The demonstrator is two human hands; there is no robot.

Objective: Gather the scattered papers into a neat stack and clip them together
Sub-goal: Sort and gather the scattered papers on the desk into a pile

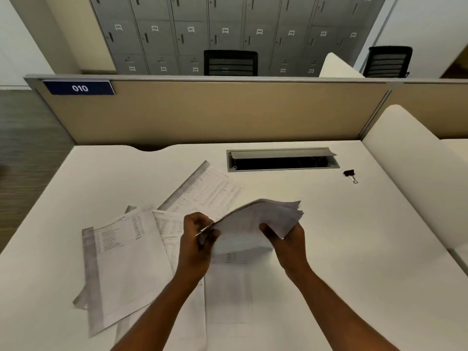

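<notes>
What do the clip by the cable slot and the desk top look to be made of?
Binder clip: likely black painted metal with bare wire handles, judging by its dark body and silvery loop, though it is small here. Desk: seemingly matte white laminate, smooth and even with little glare.

- Left hand (196, 245) and right hand (288, 243) grip a blurred sheaf (255, 224) above the desk (354, 249).
- Loose sheets (121, 254) lie left, near.
- Binder clip (350, 174) lies far right, beside the cable tray (282, 160).
</notes>
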